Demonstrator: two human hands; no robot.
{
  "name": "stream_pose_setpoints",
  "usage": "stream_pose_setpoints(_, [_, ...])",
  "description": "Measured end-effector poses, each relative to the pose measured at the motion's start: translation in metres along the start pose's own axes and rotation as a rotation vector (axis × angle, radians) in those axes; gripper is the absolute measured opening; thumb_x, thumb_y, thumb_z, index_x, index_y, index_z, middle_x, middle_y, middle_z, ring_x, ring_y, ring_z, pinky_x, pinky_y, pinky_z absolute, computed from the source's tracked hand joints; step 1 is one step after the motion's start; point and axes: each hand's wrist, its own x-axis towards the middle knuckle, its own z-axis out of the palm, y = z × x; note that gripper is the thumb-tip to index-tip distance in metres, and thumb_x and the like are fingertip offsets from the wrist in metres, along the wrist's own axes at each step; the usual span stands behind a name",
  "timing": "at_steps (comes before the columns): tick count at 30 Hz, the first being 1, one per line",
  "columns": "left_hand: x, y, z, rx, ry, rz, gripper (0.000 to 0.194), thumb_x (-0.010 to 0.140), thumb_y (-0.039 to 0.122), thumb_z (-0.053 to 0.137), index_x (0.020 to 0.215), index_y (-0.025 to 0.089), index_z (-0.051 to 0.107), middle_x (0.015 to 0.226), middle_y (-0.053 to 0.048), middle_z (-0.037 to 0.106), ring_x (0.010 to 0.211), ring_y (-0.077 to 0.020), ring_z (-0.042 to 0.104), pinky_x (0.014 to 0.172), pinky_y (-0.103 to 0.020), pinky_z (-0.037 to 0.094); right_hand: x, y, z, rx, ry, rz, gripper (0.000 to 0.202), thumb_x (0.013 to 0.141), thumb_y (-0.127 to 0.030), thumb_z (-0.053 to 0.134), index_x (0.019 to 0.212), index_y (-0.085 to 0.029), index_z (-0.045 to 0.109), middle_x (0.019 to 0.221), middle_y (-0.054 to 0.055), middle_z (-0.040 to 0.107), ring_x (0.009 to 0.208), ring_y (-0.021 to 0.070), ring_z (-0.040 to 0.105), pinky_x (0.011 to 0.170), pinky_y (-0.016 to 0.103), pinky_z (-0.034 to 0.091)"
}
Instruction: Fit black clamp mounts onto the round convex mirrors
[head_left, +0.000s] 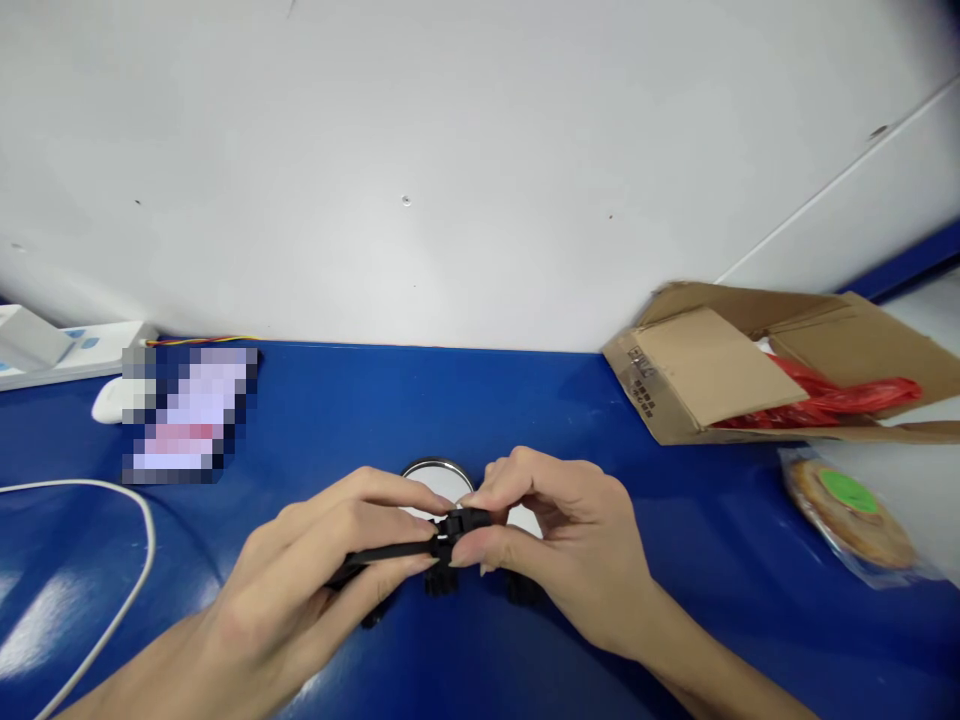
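Observation:
Low in the middle of the head view, my left hand (322, 560) pinches a thin flat black bar (390, 552) between thumb and fingers. At the bar's right end sits a small black plastic fitting (469, 520), with my right hand (562, 540) closed on it between thumb and forefinger. Both hands meet at this joint; its exact kind cannot be made out. Just behind the fingers lies a round white disc (439, 480) with a shiny dark rim, partly covered. More black parts (441, 578) show beneath the hands, mostly hidden.
An open cardboard box (649, 385) holding a red plastic bag (840, 395) stands at the right. Before it lies a wrapped round item (855, 510) with a green label. On the left are a blurred-out phone (195, 410), a white power strip (112, 340) and a white cable (146, 540).

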Motion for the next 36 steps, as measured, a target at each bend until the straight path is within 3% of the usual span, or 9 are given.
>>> stream_pose_setpoints(8, [0.000,0.000,0.002,-0.095,0.036,-0.099,0.039,0.111,0.012,0.077,0.141,0.036,0.072,0.134,-0.003,0.081,0.116,-0.0222,0.085,0.089,-0.027,0.076,-0.001,-0.006,0.001,-0.127,0.010,-0.041,0.032,0.086,-0.042,0.107,0.082,-0.025,0.080,0.069,-0.003,0.075,0.061,0.0142,0.062,0.054,0.028,0.048])
stream_pose_setpoints(11, [0.004,0.007,0.006,-0.246,0.109,-0.315,0.029,0.107,0.025,0.087,0.130,0.036,0.074,0.128,-0.001,0.083,0.093,-0.0196,0.089,0.074,-0.024,0.075,0.002,-0.012,-0.001,-0.215,-0.030,-0.127,0.022,0.090,-0.039,0.104,0.099,-0.027,0.088,0.076,-0.003,0.079,0.064,0.0139,0.067,0.058,0.026,0.054])
stream_pose_setpoints(14, [0.012,0.021,0.010,-0.447,0.213,-0.593,0.039,0.098,0.038,0.097,0.127,0.033,0.070,0.121,-0.001,0.084,0.076,-0.0176,0.086,0.060,-0.022,0.070,0.006,-0.014,-0.002,-0.248,-0.089,-0.220,0.031,0.094,-0.032,0.102,0.121,-0.028,0.088,0.091,-0.003,0.085,0.070,0.0117,0.075,0.067,0.023,0.060])
stream_pose_setpoints(17, [0.021,0.032,0.012,-0.549,0.291,-0.711,0.046,0.092,0.042,0.101,0.125,0.033,0.069,0.103,0.003,0.083,0.072,-0.0166,0.083,0.057,-0.020,0.067,0.008,-0.012,-0.004,-0.311,-0.093,-0.269,0.027,0.100,-0.026,0.096,0.125,-0.029,0.087,0.094,-0.004,0.084,0.075,0.0093,0.076,0.073,0.020,0.060])
stream_pose_setpoints(20, [0.025,0.033,0.010,-0.545,0.286,-0.732,0.050,0.090,0.042,0.102,0.127,0.034,0.069,0.093,0.005,0.082,0.068,-0.0154,0.080,0.057,-0.020,0.064,0.008,-0.011,-0.008,-0.405,-0.079,-0.310,0.019,0.104,-0.023,0.091,0.122,-0.029,0.087,0.092,-0.005,0.082,0.077,0.0088,0.073,0.072,0.019,0.057])
stream_pose_setpoints(24, [0.023,0.025,0.009,-0.422,0.310,-0.714,0.065,0.083,0.043,0.106,0.138,0.036,0.072,0.120,-0.002,0.085,0.087,-0.0206,0.083,0.078,-0.029,0.073,0.009,-0.010,-0.012,-0.479,-0.068,-0.367,0.018,0.106,-0.020,0.089,0.123,-0.026,0.085,0.095,-0.004,0.082,0.079,0.0097,0.072,0.075,0.021,0.057])
stream_pose_setpoints(27, [0.020,0.019,0.009,-0.365,0.268,-0.724,0.083,0.078,0.043,0.109,0.150,0.043,0.068,0.121,-0.001,0.083,0.099,-0.0257,0.085,0.081,-0.031,0.075,0.010,-0.011,-0.013,-0.525,-0.026,-0.388,0.015,0.107,-0.019,0.087,0.121,-0.023,0.085,0.094,-0.003,0.082,0.079,0.0106,0.072,0.073,0.022,0.056])
stream_pose_setpoints(33, [0.016,0.002,0.006,-0.243,0.270,-0.556,0.071,0.092,0.041,0.101,0.155,0.049,0.070,0.159,-0.003,0.067,0.141,-0.0345,0.074,0.096,-0.035,0.075,0.010,-0.010,-0.012,-0.556,0.044,-0.416,0.013,0.105,-0.021,0.089,0.117,-0.020,0.085,0.089,-0.002,0.080,0.073,0.0108,0.070,0.070,0.024,0.056])
stream_pose_setpoints(36, [0.018,-0.004,0.002,-0.284,0.252,-0.506,0.069,0.094,0.039,0.100,0.157,0.046,0.072,0.156,-0.004,0.070,0.138,-0.0339,0.074,0.104,-0.040,0.073,0.008,-0.011,-0.013,-0.505,0.037,-0.406,0.016,0.106,-0.022,0.087,0.122,-0.021,0.086,0.092,-0.002,0.081,0.073,0.0108,0.071,0.070,0.025,0.057])
